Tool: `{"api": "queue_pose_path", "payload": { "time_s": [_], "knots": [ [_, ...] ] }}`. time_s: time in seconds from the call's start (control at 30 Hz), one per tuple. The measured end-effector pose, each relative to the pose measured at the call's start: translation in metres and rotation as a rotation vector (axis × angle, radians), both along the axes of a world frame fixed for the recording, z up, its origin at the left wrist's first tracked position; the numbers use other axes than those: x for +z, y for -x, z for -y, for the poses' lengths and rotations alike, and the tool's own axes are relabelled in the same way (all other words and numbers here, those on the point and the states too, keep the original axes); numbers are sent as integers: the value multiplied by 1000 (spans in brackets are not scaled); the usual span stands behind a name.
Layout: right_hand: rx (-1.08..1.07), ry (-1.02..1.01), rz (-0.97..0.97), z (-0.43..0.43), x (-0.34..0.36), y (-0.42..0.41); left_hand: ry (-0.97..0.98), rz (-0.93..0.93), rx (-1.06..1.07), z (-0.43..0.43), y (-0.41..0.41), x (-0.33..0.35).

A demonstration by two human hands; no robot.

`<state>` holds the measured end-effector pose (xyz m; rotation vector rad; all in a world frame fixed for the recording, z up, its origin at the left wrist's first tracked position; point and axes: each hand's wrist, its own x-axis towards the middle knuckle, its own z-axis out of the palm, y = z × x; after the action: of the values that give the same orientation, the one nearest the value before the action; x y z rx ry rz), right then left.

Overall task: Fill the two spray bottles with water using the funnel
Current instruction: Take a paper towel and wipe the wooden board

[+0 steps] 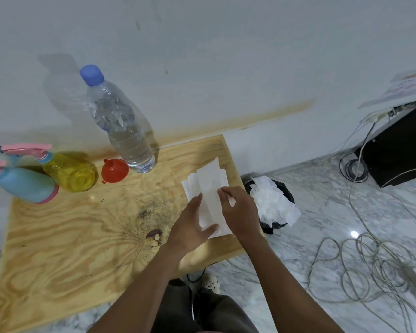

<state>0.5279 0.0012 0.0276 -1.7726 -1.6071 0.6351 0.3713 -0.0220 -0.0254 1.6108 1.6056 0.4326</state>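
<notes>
Here, from the head view, the left hand [192,227] lies flat with straight fingers on a stack of white paper towels [209,183] at the right edge of the wooden bench [70,248], while the right hand [241,210] curls its fingertips to pinch the top sheet. Well apart from the hands, at the bench's far left, the blue spray bottle [25,186] and the yellow spray bottle [70,173] stand side by side. The red funnel [114,170] sits between the yellow one and a capped, partly full water bottle [123,131].
</notes>
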Motion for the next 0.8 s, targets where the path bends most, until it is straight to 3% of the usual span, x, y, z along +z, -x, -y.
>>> {"api": "queue_pose_path", "payload": {
  "time_s": [0.3,0.5,0.8],
  "knots": [
    [97,-1,-246,-12,53,6,75,-242,-138,-3,1,1],
    [138,30,-428,-20,83,6,36,-294,-165,0,0,-1],
    [214,-33,-439,-23,115,12,67,-319,-167,2,1,-2]
  ]
}}
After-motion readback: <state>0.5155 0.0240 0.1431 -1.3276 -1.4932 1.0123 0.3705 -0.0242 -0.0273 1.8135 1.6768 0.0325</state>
